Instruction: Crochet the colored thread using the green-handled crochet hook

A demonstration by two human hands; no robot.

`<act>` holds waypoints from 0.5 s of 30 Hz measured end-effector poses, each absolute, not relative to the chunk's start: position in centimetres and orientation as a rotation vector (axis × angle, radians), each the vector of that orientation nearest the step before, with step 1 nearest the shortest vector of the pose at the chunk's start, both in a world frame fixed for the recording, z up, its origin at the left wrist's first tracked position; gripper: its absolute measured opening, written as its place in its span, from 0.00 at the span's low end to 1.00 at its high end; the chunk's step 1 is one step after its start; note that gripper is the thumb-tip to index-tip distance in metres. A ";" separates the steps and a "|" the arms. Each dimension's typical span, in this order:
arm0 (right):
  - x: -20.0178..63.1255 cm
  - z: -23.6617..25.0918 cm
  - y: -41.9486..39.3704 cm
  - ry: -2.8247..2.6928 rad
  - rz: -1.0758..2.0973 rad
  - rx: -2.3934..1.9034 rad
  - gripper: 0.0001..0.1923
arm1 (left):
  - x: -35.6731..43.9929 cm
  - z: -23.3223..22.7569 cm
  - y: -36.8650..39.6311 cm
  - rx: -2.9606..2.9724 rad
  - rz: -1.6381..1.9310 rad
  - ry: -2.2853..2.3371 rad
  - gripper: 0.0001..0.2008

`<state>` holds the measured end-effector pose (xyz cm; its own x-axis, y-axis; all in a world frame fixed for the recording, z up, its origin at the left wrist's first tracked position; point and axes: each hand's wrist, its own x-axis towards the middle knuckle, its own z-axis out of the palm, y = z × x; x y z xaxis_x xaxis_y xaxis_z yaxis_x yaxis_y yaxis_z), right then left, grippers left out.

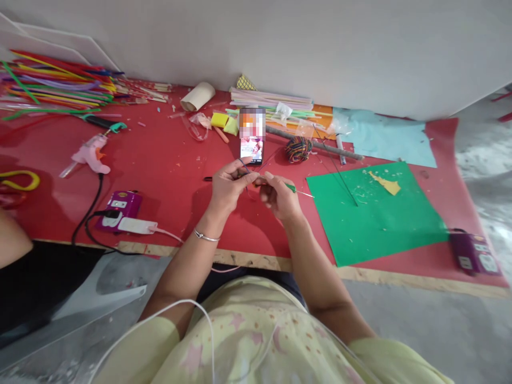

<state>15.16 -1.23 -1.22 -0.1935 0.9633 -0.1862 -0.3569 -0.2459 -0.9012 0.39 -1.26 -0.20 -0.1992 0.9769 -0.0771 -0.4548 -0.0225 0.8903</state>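
Observation:
My left hand [229, 188] and my right hand [279, 196] meet over the red mat [168, 176], fingertips pinched together on a thin wire stem [296, 189] partly wrapped in green. The stem's bare end sticks out to the right toward the green paper sheet [376, 213]. A phone [252, 135] with a lit screen lies just beyond my hands. A bangle sits on my left wrist.
Coloured pipe cleaners [52, 80] are piled at the far left. A pink glue gun [90, 154], a purple power strip [119, 208] and a white charger lie left. A coil of multicoloured wire [298, 148], a light blue sheet [388, 141], and a second power strip [474, 256] lie right.

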 end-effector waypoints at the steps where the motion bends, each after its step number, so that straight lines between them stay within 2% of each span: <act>1: 15.1 -1.3 -1.2 -0.886 1.679 -0.964 0.25 | 0.4 -0.4 -1.2 0.735 1.527 1.002 0.21; 7: 14.5 -3.1 -1.1 -0.952 1.585 -0.840 0.23 | 0.3 -1.4 -0.9 0.738 1.490 1.012 0.24; 15: 14.4 -3.2 -1.5 -0.971 1.507 -0.784 0.22 | -0.1 -0.8 -1.0 0.660 1.372 0.884 0.23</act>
<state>14.39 -1.48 -3.22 -0.1556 0.9872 0.0347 -0.4396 -0.0378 -0.8974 -0.12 -1.00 -0.76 -0.0216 0.9891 -0.1457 -0.5419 0.1109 0.8331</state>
